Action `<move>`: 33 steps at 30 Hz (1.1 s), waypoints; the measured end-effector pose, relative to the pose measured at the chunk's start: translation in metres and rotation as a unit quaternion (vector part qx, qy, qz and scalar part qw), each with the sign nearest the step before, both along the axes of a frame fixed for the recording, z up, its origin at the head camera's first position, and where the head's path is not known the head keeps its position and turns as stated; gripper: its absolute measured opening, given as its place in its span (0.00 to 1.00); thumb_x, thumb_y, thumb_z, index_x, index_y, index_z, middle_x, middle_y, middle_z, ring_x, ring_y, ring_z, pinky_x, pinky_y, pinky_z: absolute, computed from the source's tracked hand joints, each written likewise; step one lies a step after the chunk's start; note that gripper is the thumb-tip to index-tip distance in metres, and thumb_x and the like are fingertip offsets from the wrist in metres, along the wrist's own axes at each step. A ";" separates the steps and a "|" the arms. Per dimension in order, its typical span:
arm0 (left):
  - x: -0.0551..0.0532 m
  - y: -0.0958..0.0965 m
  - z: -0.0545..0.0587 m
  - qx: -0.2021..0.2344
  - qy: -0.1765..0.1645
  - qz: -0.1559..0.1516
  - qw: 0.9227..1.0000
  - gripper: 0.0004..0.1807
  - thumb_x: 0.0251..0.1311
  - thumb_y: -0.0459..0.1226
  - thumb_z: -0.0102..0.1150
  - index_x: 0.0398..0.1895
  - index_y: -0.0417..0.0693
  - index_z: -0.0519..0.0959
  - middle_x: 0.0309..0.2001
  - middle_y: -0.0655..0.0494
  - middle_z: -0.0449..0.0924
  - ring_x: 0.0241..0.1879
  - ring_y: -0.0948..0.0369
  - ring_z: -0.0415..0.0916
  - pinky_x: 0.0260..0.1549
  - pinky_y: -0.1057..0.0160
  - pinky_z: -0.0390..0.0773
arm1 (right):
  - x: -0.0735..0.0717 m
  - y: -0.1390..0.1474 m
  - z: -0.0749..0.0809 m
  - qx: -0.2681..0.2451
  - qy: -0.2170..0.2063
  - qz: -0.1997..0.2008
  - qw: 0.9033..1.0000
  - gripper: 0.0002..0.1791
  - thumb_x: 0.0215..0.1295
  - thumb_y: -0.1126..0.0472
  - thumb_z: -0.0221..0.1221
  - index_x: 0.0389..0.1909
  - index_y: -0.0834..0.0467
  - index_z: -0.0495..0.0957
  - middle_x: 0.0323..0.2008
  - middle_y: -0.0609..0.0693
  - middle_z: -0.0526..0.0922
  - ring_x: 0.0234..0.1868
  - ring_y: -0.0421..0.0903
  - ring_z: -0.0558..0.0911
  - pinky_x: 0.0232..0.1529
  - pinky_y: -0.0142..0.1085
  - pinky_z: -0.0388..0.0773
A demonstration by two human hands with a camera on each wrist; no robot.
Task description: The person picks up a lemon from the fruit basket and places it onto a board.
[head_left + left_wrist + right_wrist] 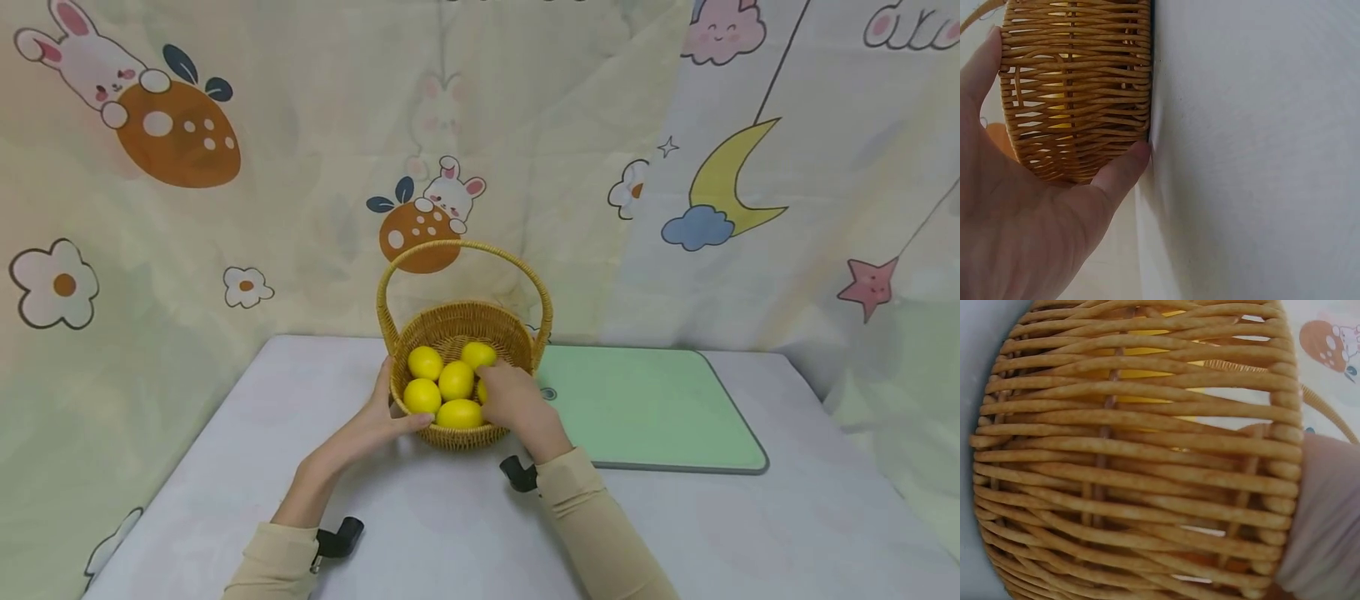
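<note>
Lying between both hands (369, 423) (517, 406): yellow fruits (456, 381) in basket (467, 440).

Curtained tabletop setup; home or studio, can't tell.
White table (435, 533) at 6 o'clock, cartoon-print cloth (322, 167) hanging from 9 through 3, rabbit print (97, 71) at 10, moon print (712, 179) at 2.

Basket (459, 439): woven wicker-like strands, rough and ridged, with slight satin sheen in right wrist view; handle (468, 244) tightly wrapped in same-looking strand. Yellow fruits (456, 381): smooth skins, soft gloss. Green board (652, 408): smooth, plastic-looking, mostly matt. Bench (427, 533): pale top, matt, fairly smooth. Backdrop (322, 200): thin printed cloth, matt, lightly creased. Sleeves (603, 529): matt cloth, wrinkled. Wrist mounts (341, 537): dark, plastic-looking.
</note>
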State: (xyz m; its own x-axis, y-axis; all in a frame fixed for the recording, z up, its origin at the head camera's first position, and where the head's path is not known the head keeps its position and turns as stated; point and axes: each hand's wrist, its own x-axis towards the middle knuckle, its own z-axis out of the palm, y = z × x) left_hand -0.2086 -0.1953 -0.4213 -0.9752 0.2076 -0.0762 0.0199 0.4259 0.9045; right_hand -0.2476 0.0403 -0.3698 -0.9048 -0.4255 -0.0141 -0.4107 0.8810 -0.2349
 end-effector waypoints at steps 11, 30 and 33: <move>0.004 0.001 0.002 -0.015 -0.024 0.006 1.000 0.67 0.58 0.60 0.64 0.76 0.68 0.16 0.80 0.56 0.19 0.81 0.48 0.26 0.72 0.30 0.39 | -0.002 0.004 -0.003 -0.018 0.041 0.019 0.999 0.29 0.53 0.65 0.63 0.60 0.54 0.77 0.48 0.54 0.80 0.36 0.49 0.74 0.36 0.40 0.74; 0.002 0.003 0.000 0.000 -0.006 0.010 1.000 0.66 0.58 0.58 0.65 0.76 0.71 0.18 0.80 0.57 0.20 0.80 0.48 0.25 0.72 0.30 0.37 | 0.023 0.032 0.051 -0.172 0.082 0.057 0.980 0.34 0.47 0.73 0.59 0.60 0.52 0.76 0.58 0.46 0.77 0.48 0.47 0.78 0.45 0.38 0.79; 0.002 0.003 0.000 0.002 -0.005 0.011 1.000 0.66 0.57 0.58 0.66 0.76 0.69 0.18 0.80 0.56 0.20 0.80 0.48 0.25 0.72 0.30 0.36 | 0.027 0.043 0.062 -0.204 0.079 0.066 0.974 0.33 0.47 0.74 0.59 0.59 0.52 0.77 0.56 0.45 0.77 0.49 0.47 0.77 0.45 0.38 0.79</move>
State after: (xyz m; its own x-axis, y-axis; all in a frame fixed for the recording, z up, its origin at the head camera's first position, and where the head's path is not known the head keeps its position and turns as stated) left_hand -0.2066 -0.1927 -0.4209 -0.9786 0.1874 -0.0852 0.0018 0.4218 0.9067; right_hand -0.2210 0.0837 -0.3079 -0.8188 -0.4800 0.3149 -0.5738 0.6646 -0.4787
